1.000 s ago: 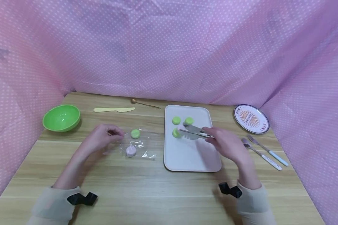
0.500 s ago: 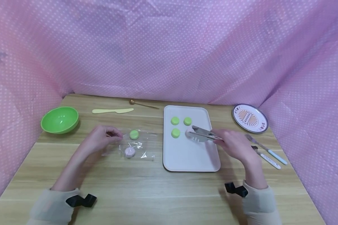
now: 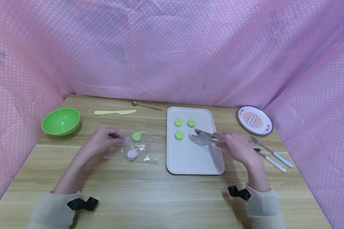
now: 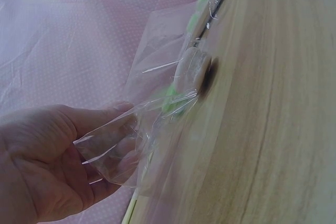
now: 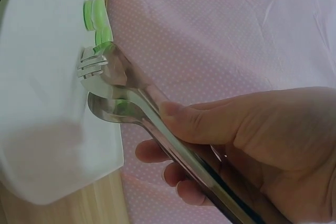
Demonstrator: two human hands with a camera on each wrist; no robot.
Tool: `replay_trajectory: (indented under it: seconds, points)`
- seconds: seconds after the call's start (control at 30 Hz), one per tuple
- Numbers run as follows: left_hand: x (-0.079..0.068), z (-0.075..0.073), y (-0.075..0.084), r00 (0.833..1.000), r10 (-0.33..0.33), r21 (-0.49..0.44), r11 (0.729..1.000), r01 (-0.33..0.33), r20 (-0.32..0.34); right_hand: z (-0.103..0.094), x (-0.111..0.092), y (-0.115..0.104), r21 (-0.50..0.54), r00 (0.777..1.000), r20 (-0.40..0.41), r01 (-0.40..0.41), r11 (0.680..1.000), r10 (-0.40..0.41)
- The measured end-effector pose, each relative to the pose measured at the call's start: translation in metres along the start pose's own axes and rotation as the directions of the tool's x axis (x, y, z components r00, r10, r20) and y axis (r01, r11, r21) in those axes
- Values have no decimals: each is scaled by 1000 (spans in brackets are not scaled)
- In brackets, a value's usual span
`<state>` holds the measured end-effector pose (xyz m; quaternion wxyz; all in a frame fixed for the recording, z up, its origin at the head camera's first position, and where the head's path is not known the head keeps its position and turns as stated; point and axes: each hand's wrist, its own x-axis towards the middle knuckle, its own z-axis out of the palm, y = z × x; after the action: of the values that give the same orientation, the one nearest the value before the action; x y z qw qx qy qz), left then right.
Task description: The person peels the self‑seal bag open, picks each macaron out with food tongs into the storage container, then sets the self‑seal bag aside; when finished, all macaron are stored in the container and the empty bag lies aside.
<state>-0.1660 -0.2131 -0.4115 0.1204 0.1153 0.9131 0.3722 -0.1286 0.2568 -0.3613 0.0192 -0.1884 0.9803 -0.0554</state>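
My left hand [image 3: 107, 140] pinches the edge of a clear plastic bag [image 4: 113, 153] at the left of the table. A green macaron [image 3: 136, 136] and a lavender macaron [image 3: 132, 155] show through the bag's film. My right hand [image 3: 236, 146] grips metal tongs [image 5: 163, 129] over the white tray [image 3: 186, 160]. The tong tips lie on either side of a pale macaron [image 3: 191, 134] on the tray, which they partly hide; whether they squeeze it I cannot tell. Beside it on the tray sit three green macarons [image 3: 179, 135].
A green bowl [image 3: 61, 122] stands at the far left. Along the back lie a yellow knife [image 3: 114, 112] and a small gold spoon [image 3: 146, 106]. To the right are a patterned plate [image 3: 255, 121], a fork [image 3: 272, 152] and a spoon [image 3: 271, 161].
The tongs and the pale macaron have moved a little to the right on the tray, away from the front green macaron. My left hand has stayed at the bag's edge.
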Motion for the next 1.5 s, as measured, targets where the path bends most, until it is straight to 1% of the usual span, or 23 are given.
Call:
replay_trajectory:
  seconds: [0.47, 0.9, 1.1, 1.33, 1.4, 1.5]
  points:
    - [0, 1, -1, 1000, 6, -1, 1000, -6, -3, 0, 0, 0, 5, 1000, 13, -19, 1000, 19]
    - [1, 1, -2, 1000, 12, -9, 1000, -12, 2, 0, 1, -1, 1, 1000, 13, -16, 1000, 16]
    - [1, 1, -2, 1000, 6, 2, 1000, -6, -1, 0, 1, -1, -1, 1000, 13, -17, 1000, 17]
    - [1, 1, -3, 1000, -1, 10, 1000, 1, -4, -2, 1, -2, 16, 999, 36, -13, 1000, 12]
    - [1, 1, -3, 1000, -1, 12, 1000, 1, -4, -4, 1, -2, 19, 1000, 29, -10, 1000, 9]
    - [1, 0, -2, 1000, 2, 8, 1000, -2, 0, -7, 0, -5, 16, 1000, -5, 0, 1000, 1]
